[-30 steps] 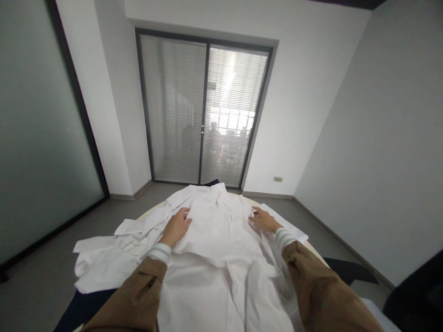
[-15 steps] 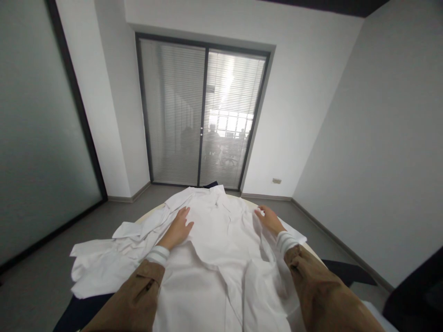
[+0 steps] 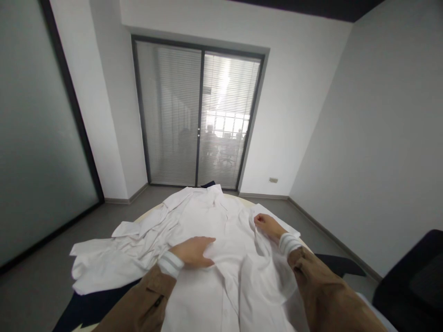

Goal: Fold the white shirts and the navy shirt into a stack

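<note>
The white shirt (image 3: 204, 221) covers much of the counter (image 3: 246, 202); left hand (image 3: 194, 251) over its front, fingers spread; right hand (image 3: 270, 226) at its side, fingers curled, whether pinching cloth I cannot tell

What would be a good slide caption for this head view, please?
A white shirt spread on a table, left hand open over its front, right hand curled at its side.
</note>
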Action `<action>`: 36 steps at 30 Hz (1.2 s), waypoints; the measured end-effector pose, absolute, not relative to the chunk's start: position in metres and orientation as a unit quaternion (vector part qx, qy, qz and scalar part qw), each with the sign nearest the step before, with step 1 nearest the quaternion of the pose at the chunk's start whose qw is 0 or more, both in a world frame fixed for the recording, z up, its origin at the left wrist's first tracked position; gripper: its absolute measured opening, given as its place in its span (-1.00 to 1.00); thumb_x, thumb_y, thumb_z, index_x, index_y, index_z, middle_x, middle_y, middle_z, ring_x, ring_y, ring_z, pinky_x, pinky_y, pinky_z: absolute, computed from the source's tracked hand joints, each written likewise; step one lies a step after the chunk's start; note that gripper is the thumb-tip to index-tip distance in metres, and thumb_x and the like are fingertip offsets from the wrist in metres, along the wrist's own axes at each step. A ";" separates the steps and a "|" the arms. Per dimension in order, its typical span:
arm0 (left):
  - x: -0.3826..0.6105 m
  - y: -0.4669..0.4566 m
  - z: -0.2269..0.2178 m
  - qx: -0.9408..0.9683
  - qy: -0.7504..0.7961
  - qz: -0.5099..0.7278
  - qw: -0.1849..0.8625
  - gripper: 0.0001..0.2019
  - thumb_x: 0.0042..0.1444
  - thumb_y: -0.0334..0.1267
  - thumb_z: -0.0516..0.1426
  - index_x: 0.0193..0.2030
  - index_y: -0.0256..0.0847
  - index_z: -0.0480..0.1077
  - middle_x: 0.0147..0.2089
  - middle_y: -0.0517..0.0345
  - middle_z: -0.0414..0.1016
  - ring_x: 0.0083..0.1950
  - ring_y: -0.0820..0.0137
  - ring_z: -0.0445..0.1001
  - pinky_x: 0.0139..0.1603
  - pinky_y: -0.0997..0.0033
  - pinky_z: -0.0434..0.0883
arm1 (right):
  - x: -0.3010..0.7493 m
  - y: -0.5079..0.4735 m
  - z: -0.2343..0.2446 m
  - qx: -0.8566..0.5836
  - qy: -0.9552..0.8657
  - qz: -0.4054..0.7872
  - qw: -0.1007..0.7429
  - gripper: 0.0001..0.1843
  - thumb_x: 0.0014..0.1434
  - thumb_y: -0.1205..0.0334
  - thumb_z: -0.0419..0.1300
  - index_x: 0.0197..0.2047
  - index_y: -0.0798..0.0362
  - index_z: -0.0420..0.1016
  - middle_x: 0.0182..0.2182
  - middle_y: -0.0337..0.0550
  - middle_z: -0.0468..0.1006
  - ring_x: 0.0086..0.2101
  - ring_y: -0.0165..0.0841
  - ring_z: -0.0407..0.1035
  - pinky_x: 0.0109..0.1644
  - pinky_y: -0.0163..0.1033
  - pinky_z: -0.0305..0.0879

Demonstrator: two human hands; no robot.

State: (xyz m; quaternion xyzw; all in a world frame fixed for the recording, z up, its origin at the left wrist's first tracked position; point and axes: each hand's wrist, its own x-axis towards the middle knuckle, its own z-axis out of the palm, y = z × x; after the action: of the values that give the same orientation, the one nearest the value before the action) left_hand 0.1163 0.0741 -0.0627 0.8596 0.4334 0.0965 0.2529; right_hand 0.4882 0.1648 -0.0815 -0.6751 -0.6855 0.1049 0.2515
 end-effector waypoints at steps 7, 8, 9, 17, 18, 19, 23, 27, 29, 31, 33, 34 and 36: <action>0.150 0.041 -0.061 0.889 0.413 0.079 0.181 -0.44 -0.03 -0.32 0.19 0.19 -0.12 0.37 0.26 -0.17 0.37 0.26 -0.07 0.35 0.24 -0.08 0.27 | 0.493 0.146 -0.075 -0.715 -0.669 0.109 0.171 -0.76 0.08 0.09 0.26 -0.50 0.05 0.54 -0.45 0.00 0.60 -0.39 -0.22 0.45 -0.28 -0.20 0.24; 0.155 0.038 -0.058 0.900 0.385 0.096 0.179 -0.47 0.02 -0.35 0.15 0.19 -0.11 0.37 0.27 -0.13 0.36 0.26 -0.01 0.35 0.23 -0.01 0.29 | 0.492 0.143 -0.075 -0.715 -0.670 0.109 0.168 -0.76 0.06 0.11 0.28 -0.54 0.05 0.52 -0.47 -0.02 0.59 -0.39 -0.22 0.45 -0.28 -0.21 0.23; 0.160 0.034 -0.056 0.910 0.357 0.113 0.176 -0.51 0.06 -0.36 0.11 0.18 -0.10 0.38 0.28 -0.09 0.36 0.25 0.04 0.36 0.22 0.04 0.31 | 0.491 0.141 -0.074 -0.714 -0.671 0.106 0.169 -0.77 0.05 0.13 0.28 -0.55 0.05 0.52 -0.47 -0.03 0.59 -0.39 -0.23 0.45 -0.28 -0.21 0.22; 0.192 0.009 -0.061 0.913 0.315 0.176 0.188 -0.58 0.16 0.04 0.16 0.06 -0.15 0.43 0.05 -0.04 0.52 0.11 0.07 0.42 0.16 0.08 0.30 | 0.505 0.140 -0.047 -0.750 -0.602 0.044 0.272 -0.56 0.29 0.03 -0.11 -0.24 0.08 0.51 -0.28 0.04 0.59 -0.23 -0.18 0.43 -0.19 -0.22 0.22; 0.194 0.008 -0.064 0.907 0.328 0.176 0.195 -0.59 0.16 0.00 0.17 0.07 -0.16 0.41 0.05 -0.04 0.52 0.10 0.08 0.42 0.16 0.08 0.30 | 0.508 0.140 -0.044 -0.749 -0.599 0.052 0.278 -0.53 0.31 0.01 -0.15 -0.22 0.09 0.50 -0.25 0.05 0.59 -0.22 -0.18 0.43 -0.18 -0.22 0.23; 0.194 0.009 -0.068 0.902 0.339 0.172 0.204 -0.62 0.17 -0.06 0.17 0.07 -0.17 0.40 0.04 -0.04 0.52 0.09 0.10 0.43 0.16 0.10 0.30 | 0.510 0.140 -0.043 -0.747 -0.600 0.065 0.279 -0.50 0.32 -0.02 -0.17 -0.22 0.09 0.50 -0.24 0.05 0.59 -0.22 -0.18 0.44 -0.17 -0.22 0.24; 0.193 0.011 -0.079 0.899 0.338 0.155 0.229 -0.75 0.16 -0.22 0.16 -0.02 -0.17 0.41 0.00 -0.01 0.51 0.08 0.16 0.42 0.13 0.19 0.33 | 0.514 0.138 -0.050 -0.740 -0.605 0.133 0.261 -0.40 0.36 0.00 -0.25 -0.25 0.15 0.53 -0.22 0.08 0.60 -0.25 -0.23 0.46 -0.17 -0.23 0.29; 0.192 0.011 -0.087 0.898 0.328 0.175 0.234 -0.65 0.18 -0.15 0.15 0.07 -0.21 0.37 0.08 -0.06 0.47 0.12 0.15 0.39 0.19 0.17 0.30 | 0.515 0.134 -0.060 -0.745 -0.601 0.174 0.232 -0.61 0.28 0.13 -0.01 -0.11 0.22 0.52 -0.19 0.08 0.61 -0.22 -0.24 0.46 -0.17 -0.26 0.29; 0.192 0.010 -0.089 0.900 0.320 0.183 0.234 -0.59 0.19 -0.12 0.15 0.14 -0.24 0.34 0.13 -0.09 0.44 0.17 0.14 0.36 0.24 0.15 0.26 | 0.514 0.131 -0.063 -0.736 -0.610 0.199 0.215 -0.64 0.20 0.18 0.12 -0.03 0.22 0.51 -0.20 0.03 0.62 -0.23 -0.26 0.46 -0.17 -0.29 0.29; 0.192 0.009 -0.088 0.902 0.314 0.182 0.234 -0.52 0.19 -0.12 0.15 0.21 -0.25 0.30 0.17 -0.12 0.41 0.20 0.12 0.33 0.26 0.13 0.23 | 0.512 0.128 -0.064 -0.716 -0.630 0.227 0.197 -0.67 0.15 0.22 0.18 -0.06 0.20 0.56 -0.23 -0.02 0.64 -0.25 -0.29 0.47 -0.17 -0.32 0.29; 0.191 0.008 -0.087 0.904 0.310 0.179 0.235 -0.38 0.17 -0.12 0.17 0.34 -0.24 0.16 0.22 -0.14 0.37 0.22 0.10 0.30 0.28 0.10 0.21 | 0.508 0.124 -0.064 -0.693 -0.651 0.249 0.181 -0.75 0.12 0.25 0.21 -0.18 0.17 0.62 -0.29 -0.07 0.66 -0.27 -0.30 0.47 -0.18 -0.33 0.29; 0.191 0.008 -0.086 0.906 0.305 0.177 0.233 -0.29 0.16 -0.11 0.18 0.40 -0.21 0.06 0.24 -0.14 0.34 0.23 0.09 0.29 0.28 0.08 0.21 | 0.507 0.123 -0.064 -0.683 -0.660 0.257 0.176 -0.77 0.11 0.24 0.21 -0.23 0.16 0.64 -0.31 -0.10 0.66 -0.28 -0.30 0.47 -0.19 -0.33 0.29; 0.190 0.007 -0.085 0.916 0.289 0.169 0.222 -0.24 0.16 -0.10 0.18 0.45 -0.12 -0.03 0.24 -0.12 0.33 0.22 0.08 0.29 0.26 0.05 0.22 | 0.504 0.121 -0.063 -0.669 -0.673 0.263 0.173 -0.77 0.12 0.19 0.21 -0.28 0.14 0.65 -0.34 -0.12 0.66 -0.29 -0.29 0.46 -0.20 -0.32 0.29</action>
State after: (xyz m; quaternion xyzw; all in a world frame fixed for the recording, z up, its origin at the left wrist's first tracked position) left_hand 0.1898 0.0072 -0.0853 0.9156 0.2894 0.1693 0.2218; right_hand 0.5041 0.1215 -0.0627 -0.6694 -0.6727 0.2634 0.1729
